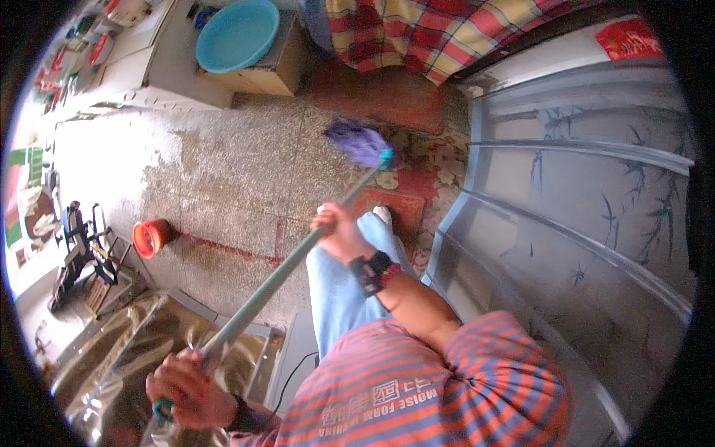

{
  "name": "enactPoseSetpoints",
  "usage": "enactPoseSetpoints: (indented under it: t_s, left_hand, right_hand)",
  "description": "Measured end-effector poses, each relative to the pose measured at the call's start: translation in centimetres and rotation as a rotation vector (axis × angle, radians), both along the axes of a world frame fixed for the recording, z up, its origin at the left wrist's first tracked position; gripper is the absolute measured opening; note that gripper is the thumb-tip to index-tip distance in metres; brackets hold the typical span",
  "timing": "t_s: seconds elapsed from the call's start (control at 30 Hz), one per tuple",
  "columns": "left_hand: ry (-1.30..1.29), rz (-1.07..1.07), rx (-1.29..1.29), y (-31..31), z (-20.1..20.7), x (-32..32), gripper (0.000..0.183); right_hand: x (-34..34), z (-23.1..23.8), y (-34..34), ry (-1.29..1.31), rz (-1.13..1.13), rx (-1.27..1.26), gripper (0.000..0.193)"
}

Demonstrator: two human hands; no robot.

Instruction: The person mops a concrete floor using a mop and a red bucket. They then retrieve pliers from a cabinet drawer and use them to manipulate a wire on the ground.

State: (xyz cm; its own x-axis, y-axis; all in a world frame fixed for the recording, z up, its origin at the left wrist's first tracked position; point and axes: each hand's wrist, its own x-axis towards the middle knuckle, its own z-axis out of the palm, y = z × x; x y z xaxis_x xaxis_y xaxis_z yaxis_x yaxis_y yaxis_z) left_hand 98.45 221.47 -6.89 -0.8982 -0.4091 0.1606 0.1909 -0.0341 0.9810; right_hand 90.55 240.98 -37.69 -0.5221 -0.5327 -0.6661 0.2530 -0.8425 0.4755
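Note:
A mop with a pale green pole [272, 285] slants across the view from lower left to upper middle. Its purple mop head [359, 143] lies on the floor at the edge of a patterned mat, joined to the pole by a teal socket. My left hand [182, 391] is closed round the pole near its top end, at the lower left. Farther down the pole, my right hand [339, 232] grips it in front of my legs. Dark bands circle both wrists.
A red bucket [151, 238] stands on the speckled floor [223, 160], left. A blue basin [238, 35] sits on a box at the back. Red mats [380, 95] lie ahead, below a plaid cloth [402, 30]. Grey panels [566, 194] line the right; a plastic-covered surface [141, 350] is near left.

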Motion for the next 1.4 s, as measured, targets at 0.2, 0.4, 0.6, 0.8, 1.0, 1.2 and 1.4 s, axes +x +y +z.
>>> enactPoseSetpoints:
  t_s: [0.2, 0.4, 0.6, 0.8, 1.0, 1.2, 1.4]
  left_hand:
    - [-0.295, -0.425, 0.328, 8.2, -11.5, -1.2, 0.025]
    - [-0.343, -0.687, 0.082, 13.7, -17.8, -1.8, 0.009]
    - [-0.195, -0.577, 0.011, 2.5, -15.3, 0.0, 0.005]
    - [-0.142, -0.453, -0.22, -7.7, -9.3, 2.2, 0.007]
    - [0.054, -0.097, -0.338, -14.6, -4.4, 6.5, 0.047]
    - [0.117, 0.052, -0.287, -20.7, 0.4, 10.5, 0.041]
    - [0.236, 0.052, -0.206, -23.5, 0.9, 9.6, 0.039]
  right_hand:
    - [5.0, -11.7, 15.0, -0.073, 0.253, 0.426, 0.023]
    - [7.7, -22.7, 22.0, -0.104, 0.763, 0.493, 0.028]
    - [3.6, -21.9, 7.0, 0.265, 0.765, 0.566, 0.028]
    - [1.8, -21.2, -13.7, 0.458, 0.875, 0.224, 0.026]
    - [2.5, -13.1, -31.8, 0.611, 1.015, 0.305, 0.029]
    - [2.7, -2.9, -34.7, 0.405, 0.806, 0.162, 0.028]
    - [1.6, 0.9, -30.5, 0.342, 0.577, 0.169, 0.017]
